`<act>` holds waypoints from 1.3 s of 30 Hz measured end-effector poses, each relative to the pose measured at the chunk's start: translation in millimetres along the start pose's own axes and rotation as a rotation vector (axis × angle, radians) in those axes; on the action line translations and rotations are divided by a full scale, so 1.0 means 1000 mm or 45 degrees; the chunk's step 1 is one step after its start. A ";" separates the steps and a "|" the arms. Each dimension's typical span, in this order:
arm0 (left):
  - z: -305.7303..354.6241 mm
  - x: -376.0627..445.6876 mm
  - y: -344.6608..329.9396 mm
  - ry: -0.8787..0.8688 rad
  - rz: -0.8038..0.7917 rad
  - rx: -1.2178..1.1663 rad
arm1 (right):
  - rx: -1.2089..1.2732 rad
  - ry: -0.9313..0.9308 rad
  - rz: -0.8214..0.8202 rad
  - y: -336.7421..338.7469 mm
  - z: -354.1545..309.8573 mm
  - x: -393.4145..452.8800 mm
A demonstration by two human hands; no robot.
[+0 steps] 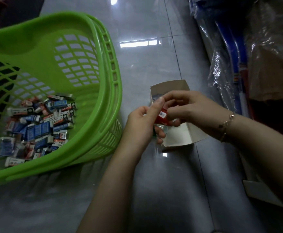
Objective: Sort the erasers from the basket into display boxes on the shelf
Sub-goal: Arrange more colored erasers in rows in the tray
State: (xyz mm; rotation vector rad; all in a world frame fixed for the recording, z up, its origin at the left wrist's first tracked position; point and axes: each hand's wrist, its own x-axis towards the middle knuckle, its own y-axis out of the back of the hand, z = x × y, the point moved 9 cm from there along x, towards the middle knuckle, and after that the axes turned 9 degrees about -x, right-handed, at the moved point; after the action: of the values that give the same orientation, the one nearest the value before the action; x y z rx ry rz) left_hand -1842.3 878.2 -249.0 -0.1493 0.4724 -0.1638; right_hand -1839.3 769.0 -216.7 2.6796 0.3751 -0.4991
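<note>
Floor (154, 64): grey glossy tiles, light reflections at far centre.

Basket (93, 47): large green plastic lattice, two stacked rims visible, sits on the floor at left. Bottom holds a loose heap of erasers (38, 125) in blue, red and white sleeves, lying at all angles.

Plastic-wrapped goods (238, 64): far right, clear film over blue and brown items; contents not legible.

Display box (179, 137): open cardboard, pale inside, on the floor right of the basket, directly under both hands. Far flap stands up; near wall is visible. Some small items lie inside at the far end, mostly hidden by the hands; cannot tell what they are.

Left hand (142, 125): fingers curled, grip clamped on a red eraser (161, 117), thumb along its left side.

Right hand (189, 106): fingertips pinch the same red eraser from the right, grip closed on it. A thin chain bracelet (228, 121) sits on this wrist.

Red eraser: held between both hands, just above the display box opening, not touching the box as far as visible.
</note>
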 end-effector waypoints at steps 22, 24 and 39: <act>-0.010 0.013 -0.036 0.138 0.005 -1.044 | 0.304 -0.322 0.135 0.023 0.034 -0.013; -0.008 0.011 -0.039 0.056 0.042 -1.021 | 0.202 -0.299 0.146 0.020 0.032 -0.011; -0.036 0.014 0.012 0.089 0.157 1.008 | -1.316 -0.211 0.235 0.014 0.026 0.006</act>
State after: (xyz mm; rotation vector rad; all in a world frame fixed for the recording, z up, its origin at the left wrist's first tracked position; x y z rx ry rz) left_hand -1844.8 883.7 -289.1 0.6615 0.4548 -0.2244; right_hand -1837.3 746.4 -236.9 1.6397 0.2338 -0.3299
